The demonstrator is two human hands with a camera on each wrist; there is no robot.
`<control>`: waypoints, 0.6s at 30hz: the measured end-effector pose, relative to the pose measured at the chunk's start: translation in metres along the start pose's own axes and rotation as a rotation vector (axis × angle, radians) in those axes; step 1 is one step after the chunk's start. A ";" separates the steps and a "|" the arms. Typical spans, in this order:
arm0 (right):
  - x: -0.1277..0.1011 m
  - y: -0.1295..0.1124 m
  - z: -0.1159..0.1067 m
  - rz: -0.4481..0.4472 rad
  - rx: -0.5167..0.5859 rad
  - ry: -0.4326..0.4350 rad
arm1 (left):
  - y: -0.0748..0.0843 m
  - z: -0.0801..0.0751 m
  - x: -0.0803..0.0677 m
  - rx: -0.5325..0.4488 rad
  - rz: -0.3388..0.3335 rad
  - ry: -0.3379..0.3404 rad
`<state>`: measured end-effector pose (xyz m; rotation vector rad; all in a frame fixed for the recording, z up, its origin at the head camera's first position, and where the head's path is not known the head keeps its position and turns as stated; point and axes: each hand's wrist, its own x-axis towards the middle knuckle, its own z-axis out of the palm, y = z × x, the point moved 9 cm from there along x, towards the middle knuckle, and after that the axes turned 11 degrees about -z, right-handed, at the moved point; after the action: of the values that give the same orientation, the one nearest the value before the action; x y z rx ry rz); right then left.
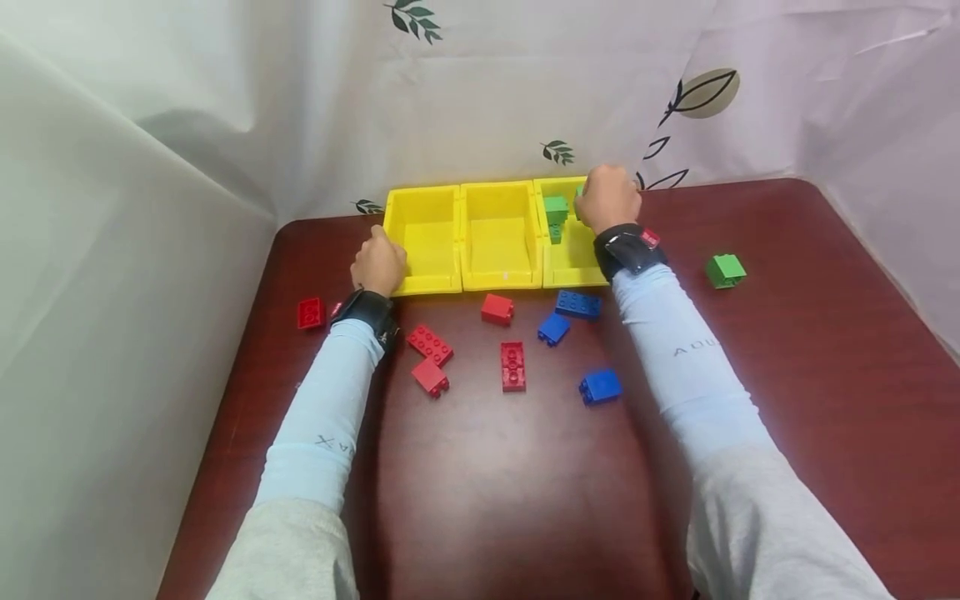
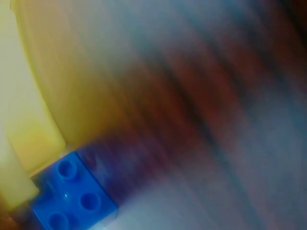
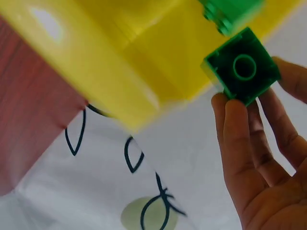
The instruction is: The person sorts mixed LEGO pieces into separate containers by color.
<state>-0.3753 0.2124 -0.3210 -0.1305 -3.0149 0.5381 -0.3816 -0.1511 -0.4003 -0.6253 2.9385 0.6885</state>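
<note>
My left hand (image 1: 378, 262) is at the left compartment of the yellow three-part tray (image 1: 427, 288). In the left wrist view a blue brick (image 2: 79, 194), studs showing, appears sharp against a blurred background. A pale fingertip-like shape lies beside it, and the hand seems to grip it; most of that hand is out of this view. Over the right compartment, my right hand (image 1: 611, 200) pinches a green brick (image 3: 244, 67) between thumb and fingers, its hollow underside facing the camera. Inside that compartment are other green bricks (image 1: 555, 210).
Several red bricks (image 1: 431, 377) are scattered in front of the tray and at its left. Three blue bricks (image 1: 577, 304) lie toward the right front. One green brick (image 1: 725, 272) sits apart at the far right. A white patterned cloth (image 1: 487, 100) hangs behind the table.
</note>
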 end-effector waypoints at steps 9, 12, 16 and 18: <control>0.002 0.011 0.043 0.012 -0.029 -0.030 | 0.006 0.006 -0.004 0.011 0.029 -0.002; 0.003 0.011 0.049 -0.002 -0.036 -0.050 | 0.007 0.003 -0.003 0.012 0.036 0.013; 0.007 0.006 0.046 -0.022 -0.046 -0.051 | 0.007 -0.003 -0.002 0.010 0.039 0.025; 0.006 0.004 0.045 -0.024 -0.033 -0.063 | 0.006 -0.004 -0.001 0.009 0.039 0.025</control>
<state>-0.3851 0.2016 -0.3641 -0.0806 -3.0837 0.4999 -0.3829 -0.1476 -0.3939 -0.5817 2.9822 0.6750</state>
